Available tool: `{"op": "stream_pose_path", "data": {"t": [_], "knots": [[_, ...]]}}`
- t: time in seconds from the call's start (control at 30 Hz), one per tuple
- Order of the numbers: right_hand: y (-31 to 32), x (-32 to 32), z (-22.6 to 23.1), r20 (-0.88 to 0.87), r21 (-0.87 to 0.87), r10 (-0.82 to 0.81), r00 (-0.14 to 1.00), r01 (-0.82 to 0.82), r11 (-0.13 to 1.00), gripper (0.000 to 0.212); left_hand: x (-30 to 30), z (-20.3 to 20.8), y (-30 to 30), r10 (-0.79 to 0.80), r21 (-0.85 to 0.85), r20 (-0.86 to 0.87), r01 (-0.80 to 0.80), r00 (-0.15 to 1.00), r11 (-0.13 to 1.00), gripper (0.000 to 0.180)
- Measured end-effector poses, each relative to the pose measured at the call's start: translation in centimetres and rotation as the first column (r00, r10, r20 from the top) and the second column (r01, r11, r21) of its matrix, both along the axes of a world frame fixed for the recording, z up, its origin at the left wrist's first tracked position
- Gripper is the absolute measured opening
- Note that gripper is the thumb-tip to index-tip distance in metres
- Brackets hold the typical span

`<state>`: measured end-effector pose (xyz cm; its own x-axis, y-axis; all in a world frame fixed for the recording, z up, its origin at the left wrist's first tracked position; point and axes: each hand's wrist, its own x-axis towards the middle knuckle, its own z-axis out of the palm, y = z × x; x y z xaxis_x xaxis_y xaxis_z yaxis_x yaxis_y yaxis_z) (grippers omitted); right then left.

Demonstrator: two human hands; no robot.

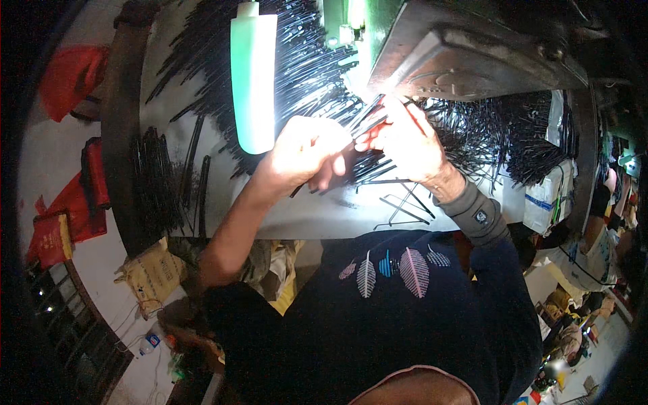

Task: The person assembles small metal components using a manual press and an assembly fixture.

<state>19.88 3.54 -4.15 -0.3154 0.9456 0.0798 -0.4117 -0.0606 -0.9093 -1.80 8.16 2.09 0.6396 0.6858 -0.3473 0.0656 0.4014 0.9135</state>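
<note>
My left hand (307, 152) is closed round the lower part of a few thin black rods (368, 121) in the middle of the bench. My right hand (410, 142), with a dark grey cuff at the wrist, has its fingers and thumb closed on the upper end of the same rods, just below a metal machine part (466, 64). Strong light washes out both hands, so the exact finger contact is hard to see. Behind my left hand, a large heap of black rods (307, 74) covers the bench.
A long green-and-white object with a narrow neck (254, 81) stands over the heap. More black pieces pile up at right (466, 131), beside a white box (548, 196). Several crossed rods (405, 206) lie near the bench's front edge. Another bundle (156, 179) lies left.
</note>
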Motion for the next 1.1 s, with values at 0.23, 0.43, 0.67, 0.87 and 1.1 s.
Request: {"op": "stream_pose_path", "data": {"t": [0.23, 0.43, 0.67, 0.87, 1.1], "knots": [[-0.7, -0.1, 0.8, -0.102, -0.252, -0.24, 0.965, 0.209, 0.945, 0.034, -1.6, -0.6, -2.0, 0.268, -0.102, -0.035, -0.271, 0.963, 0.957, 0.033], [-0.9, 1.4, 2.6, -0.269, -0.53, -0.433, 0.86, 0.243, 0.812, 0.02, 0.3, -2.4, -4.4, 0.585, -0.448, 0.264, -0.44, 0.767, 0.778, 0.027], [-0.5, 1.1, 2.7, -0.028, -0.286, -0.53, 0.848, 0.501, 0.817, 0.035, 5.3, -2.7, -2.3, 0.425, 0.116, 0.422, -0.512, 0.801, 0.851, 0.022], [-1.0, 1.5, 2.2, -0.228, -0.17, -0.446, 0.865, 0.416, 0.893, 0.034, 6.1, -3.2, -1.3, 0.632, -0.498, 0.603, -0.39, 0.486, 0.775, 0.013], [-0.8, 2.5, 1.5, -0.422, -0.208, -0.345, 0.839, 0.281, 0.937, 0.029, 6.1, -5.1, -0.1, 0.551, -0.401, 0.678, -0.383, 0.487, 0.832, 0.013]]}}
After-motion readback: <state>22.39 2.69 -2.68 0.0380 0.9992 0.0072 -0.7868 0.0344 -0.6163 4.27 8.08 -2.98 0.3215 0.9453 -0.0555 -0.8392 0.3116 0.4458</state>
